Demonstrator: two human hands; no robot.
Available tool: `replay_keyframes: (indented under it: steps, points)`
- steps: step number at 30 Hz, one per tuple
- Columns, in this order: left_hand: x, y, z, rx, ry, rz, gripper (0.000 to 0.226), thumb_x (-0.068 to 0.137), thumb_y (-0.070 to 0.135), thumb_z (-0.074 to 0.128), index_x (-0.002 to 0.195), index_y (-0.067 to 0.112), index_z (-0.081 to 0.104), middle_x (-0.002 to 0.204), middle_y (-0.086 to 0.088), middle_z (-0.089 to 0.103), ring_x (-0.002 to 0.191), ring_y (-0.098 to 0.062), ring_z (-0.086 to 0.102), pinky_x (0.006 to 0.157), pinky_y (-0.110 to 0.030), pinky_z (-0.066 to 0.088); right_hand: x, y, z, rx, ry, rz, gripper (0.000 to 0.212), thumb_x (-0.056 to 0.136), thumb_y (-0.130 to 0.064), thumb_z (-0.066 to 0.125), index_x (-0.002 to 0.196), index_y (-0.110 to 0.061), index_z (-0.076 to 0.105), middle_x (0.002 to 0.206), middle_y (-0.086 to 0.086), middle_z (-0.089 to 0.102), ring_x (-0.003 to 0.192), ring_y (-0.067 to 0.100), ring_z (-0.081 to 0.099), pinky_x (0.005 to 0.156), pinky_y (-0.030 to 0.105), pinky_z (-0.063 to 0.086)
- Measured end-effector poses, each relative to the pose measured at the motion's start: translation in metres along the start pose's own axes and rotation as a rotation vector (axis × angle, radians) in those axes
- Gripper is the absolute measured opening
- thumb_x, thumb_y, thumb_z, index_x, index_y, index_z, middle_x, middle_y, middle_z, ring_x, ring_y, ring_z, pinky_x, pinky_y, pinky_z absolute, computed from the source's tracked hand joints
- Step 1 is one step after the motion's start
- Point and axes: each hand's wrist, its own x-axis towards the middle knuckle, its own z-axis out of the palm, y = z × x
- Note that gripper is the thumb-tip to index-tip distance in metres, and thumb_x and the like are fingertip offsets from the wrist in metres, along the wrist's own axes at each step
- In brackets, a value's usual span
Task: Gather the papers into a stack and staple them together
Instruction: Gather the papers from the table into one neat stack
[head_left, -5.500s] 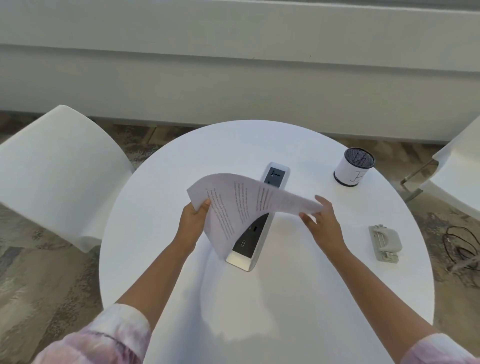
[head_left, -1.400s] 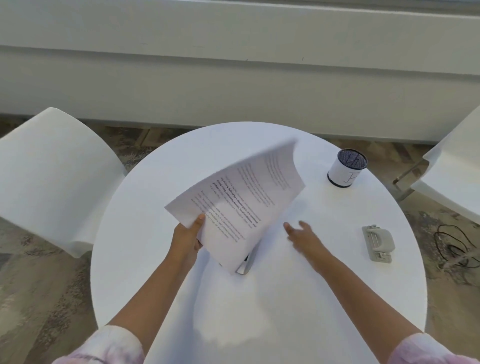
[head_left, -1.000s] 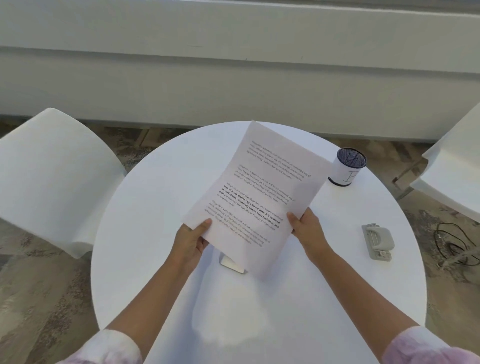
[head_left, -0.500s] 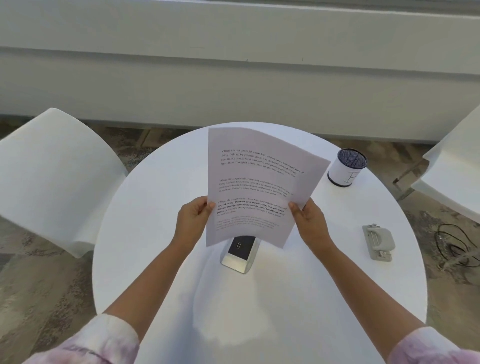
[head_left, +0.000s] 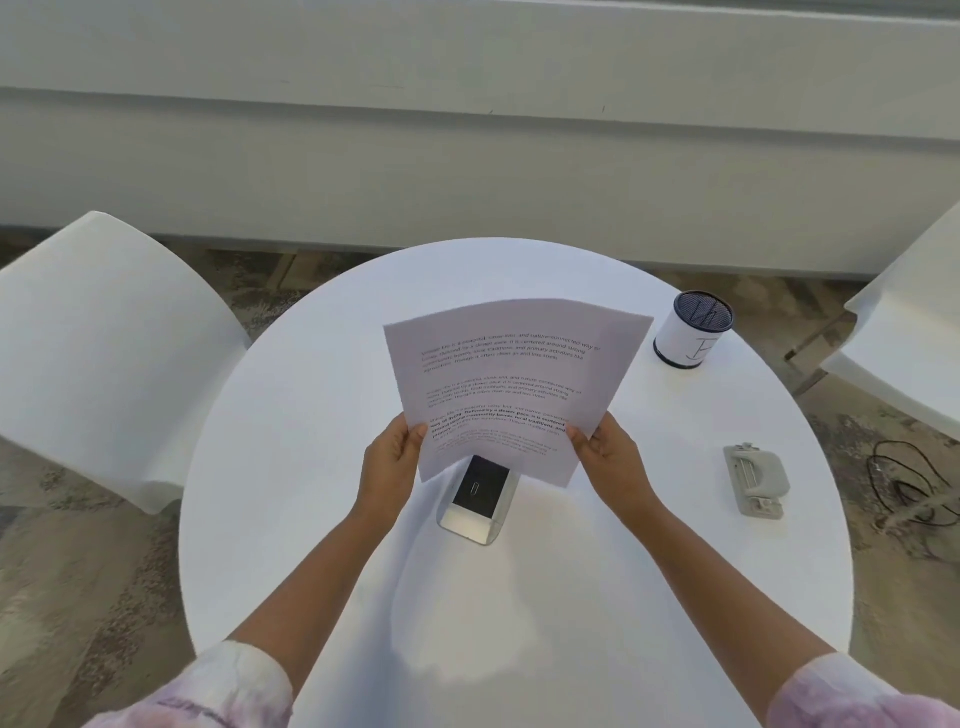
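Observation:
I hold a stack of white printed papers upright above the middle of the round white table, text facing me. My left hand grips the stack's lower left edge and my right hand grips its lower right edge. The sheets bow slightly and look aligned; I cannot tell how many there are. A grey stapler-like tool lies flat on the table to the right, well apart from my right hand.
A silver and black power box is set in the table under the papers. A white cup with a dark mesh top stands at the back right. White chairs flank the table; black cables lie on the floor at right.
The papers, earlier held mostly by my left hand and tilted, are now squared up and held by both hands, text facing me. They have dropped slightly lower over the power box.

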Motion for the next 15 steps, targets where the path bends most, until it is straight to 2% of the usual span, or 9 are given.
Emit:
replay_keyframes:
  steps: [2, 4, 6, 8, 11, 13, 15]
  points:
    - [0.0, 0.002, 0.002, -0.031, 0.022, 0.009, 0.021, 0.097, 0.016, 0.04, 0.112, 0.018, 0.056, 0.097, 0.01, 0.061, 0.088, -0.004, 0.057, 0.065, -0.004, 0.047, 0.0, 0.001, 0.0, 0.029, 0.016, 0.007, 0.029, 0.096, -0.018, 0.046, 0.122, -0.028, 0.048, 0.116, -0.007, 0.058, 0.108, 0.017, 0.057, 0.09, 0.031, 0.049]
    - [0.003, 0.004, 0.002, -0.046, 0.042, 0.018, 0.017, 0.097, 0.017, 0.041, 0.101, 0.013, 0.058, 0.091, 0.006, 0.063, 0.08, -0.006, 0.056, 0.064, -0.011, 0.047, 0.002, 0.003, -0.003, 0.052, 0.03, 0.037, 0.024, 0.094, -0.017, 0.049, 0.112, -0.033, 0.05, 0.112, -0.007, 0.062, 0.105, 0.016, 0.06, 0.091, 0.033, 0.05]
    - [0.006, 0.002, 0.003, -0.043, 0.054, 0.01, 0.019, 0.097, 0.019, 0.043, 0.088, 0.012, 0.058, 0.081, 0.001, 0.063, 0.071, -0.01, 0.053, 0.061, -0.016, 0.042, 0.005, 0.008, -0.006, 0.057, 0.027, 0.076, 0.018, 0.092, -0.017, 0.053, 0.106, -0.029, 0.053, 0.107, -0.004, 0.067, 0.101, 0.016, 0.064, 0.091, 0.038, 0.052]
    - [0.009, -0.004, 0.006, -0.038, 0.061, -0.029, 0.022, 0.097, 0.017, 0.043, 0.081, 0.013, 0.056, 0.075, 0.001, 0.06, 0.066, -0.011, 0.05, 0.059, -0.017, 0.039, 0.008, 0.013, -0.01, 0.034, 0.015, 0.128, 0.019, 0.091, -0.019, 0.055, 0.11, -0.022, 0.052, 0.105, -0.001, 0.069, 0.097, 0.017, 0.066, 0.088, 0.038, 0.053]
    - [0.011, -0.015, 0.017, -0.072, 0.055, -0.14, 0.022, 0.097, 0.014, 0.043, 0.087, 0.0, 0.057, 0.082, -0.008, 0.061, 0.073, -0.019, 0.051, 0.068, -0.031, 0.041, 0.009, 0.021, -0.016, -0.003, 0.003, 0.2, 0.032, 0.09, -0.024, 0.057, 0.12, -0.019, 0.048, 0.104, 0.0, 0.067, 0.095, 0.019, 0.066, 0.085, 0.034, 0.053]
    - [0.009, -0.019, 0.026, -0.119, 0.029, -0.25, 0.02, 0.097, 0.013, 0.042, 0.089, 0.004, 0.059, 0.086, -0.008, 0.063, 0.077, -0.021, 0.053, 0.069, -0.033, 0.043, 0.005, 0.031, -0.021, -0.041, -0.029, 0.248, 0.038, 0.089, -0.027, 0.058, 0.124, -0.02, 0.045, 0.108, 0.002, 0.064, 0.094, 0.02, 0.065, 0.081, 0.033, 0.052]
    - [0.008, -0.022, 0.034, -0.149, 0.001, -0.337, 0.022, 0.097, 0.013, 0.041, 0.085, 0.016, 0.06, 0.085, -0.003, 0.064, 0.078, -0.021, 0.055, 0.068, -0.033, 0.044, -0.002, 0.045, -0.027, -0.097, -0.058, 0.271, 0.04, 0.089, -0.026, 0.058, 0.126, -0.018, 0.045, 0.109, 0.001, 0.061, 0.093, 0.019, 0.062, 0.076, 0.026, 0.048]
